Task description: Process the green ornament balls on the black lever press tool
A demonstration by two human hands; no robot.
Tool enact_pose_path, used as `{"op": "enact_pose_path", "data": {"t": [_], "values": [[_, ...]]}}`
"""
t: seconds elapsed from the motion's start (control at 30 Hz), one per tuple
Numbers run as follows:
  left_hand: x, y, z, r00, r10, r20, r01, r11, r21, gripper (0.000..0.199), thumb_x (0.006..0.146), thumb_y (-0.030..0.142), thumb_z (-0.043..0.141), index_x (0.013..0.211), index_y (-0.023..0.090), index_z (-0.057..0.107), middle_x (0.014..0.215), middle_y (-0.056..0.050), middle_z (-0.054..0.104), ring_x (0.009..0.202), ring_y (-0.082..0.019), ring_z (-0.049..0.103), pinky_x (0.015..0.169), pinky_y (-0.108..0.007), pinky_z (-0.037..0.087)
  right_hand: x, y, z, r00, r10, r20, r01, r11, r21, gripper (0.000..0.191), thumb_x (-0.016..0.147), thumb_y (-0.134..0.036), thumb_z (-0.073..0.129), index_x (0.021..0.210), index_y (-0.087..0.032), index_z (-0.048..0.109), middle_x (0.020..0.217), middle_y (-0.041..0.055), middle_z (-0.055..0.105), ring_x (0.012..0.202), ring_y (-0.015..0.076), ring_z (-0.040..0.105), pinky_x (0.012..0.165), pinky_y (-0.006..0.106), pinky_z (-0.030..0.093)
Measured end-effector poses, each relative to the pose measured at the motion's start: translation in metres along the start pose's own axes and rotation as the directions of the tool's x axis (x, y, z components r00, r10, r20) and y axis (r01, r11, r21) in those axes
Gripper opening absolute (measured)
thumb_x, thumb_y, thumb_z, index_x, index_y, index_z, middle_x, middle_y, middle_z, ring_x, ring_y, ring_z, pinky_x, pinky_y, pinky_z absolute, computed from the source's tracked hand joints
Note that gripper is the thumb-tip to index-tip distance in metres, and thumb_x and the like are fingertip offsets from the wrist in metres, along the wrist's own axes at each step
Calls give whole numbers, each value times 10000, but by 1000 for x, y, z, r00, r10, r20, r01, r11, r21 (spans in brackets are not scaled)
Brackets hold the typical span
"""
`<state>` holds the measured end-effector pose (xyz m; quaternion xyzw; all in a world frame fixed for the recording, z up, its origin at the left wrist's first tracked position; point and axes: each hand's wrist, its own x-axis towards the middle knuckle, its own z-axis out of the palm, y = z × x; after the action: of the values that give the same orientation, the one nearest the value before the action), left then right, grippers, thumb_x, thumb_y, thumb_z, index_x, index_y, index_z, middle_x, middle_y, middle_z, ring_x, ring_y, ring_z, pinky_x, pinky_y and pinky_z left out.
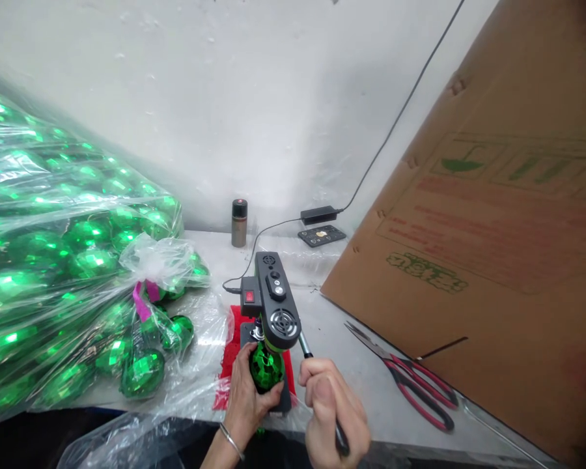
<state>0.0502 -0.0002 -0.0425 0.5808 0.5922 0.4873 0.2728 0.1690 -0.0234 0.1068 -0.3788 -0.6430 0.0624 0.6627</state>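
Note:
My left hand (247, 394), with a metal bangle at the wrist, is wrapped round a shiny green faceted bauble (267, 370). The bauble sits right beneath the round front end of a small black bench machine (277, 296). On the machine's left side is a box with a red switch (249, 296). My right hand (333, 410) is closed round the black grip of a lever (342, 440), whose metal rod runs up to the machine. A red cloth (223, 384) lies under the machine's base. My left palm and the bauble's underside are hidden.
A big clear plastic bag (156, 260) of green baubles fills the left. Red-and-black scissors (410, 381) lie at right before a leaning cardboard box (469, 228). Behind stand a small dark-capped bottle (239, 225), a phone (321, 235) and a power adapter (319, 215) with its cable.

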Motion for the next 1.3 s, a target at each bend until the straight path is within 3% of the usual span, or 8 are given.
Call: {"op": "enact_pose_path", "data": {"t": [0.33,0.83,1.3], "values": [[0,1,-1,1000,1,19,-1,999,37,724,709,372,761,1356,135,539,1302,-207,696,1243,-401,691,1088,-629,561,3,0,0,999,-46,3,46,999,5,321,1008,-14,410,780,-219,507,686,-13,510,611,116,551,541,253,419],[-1,-3,1,998,65,-11,-63,989,133,716,731,367,760,1361,110,536,1285,-229,713,1224,-406,715,1053,-610,596,-11,6,10,992,6,-123,1,998,56,324,1036,-65,422,764,-212,518,696,-16,531,605,108,553,538,243,428],[-1,-1,3,998,56,-33,-51,990,129,719,709,352,768,1354,135,536,1286,-216,721,1219,-409,717,1041,-624,595,-12,5,12,988,57,-143,-53,998,26,362,1075,-148,423,731,-222,510,676,-27,540,579,104,551,529,233,424]]}}
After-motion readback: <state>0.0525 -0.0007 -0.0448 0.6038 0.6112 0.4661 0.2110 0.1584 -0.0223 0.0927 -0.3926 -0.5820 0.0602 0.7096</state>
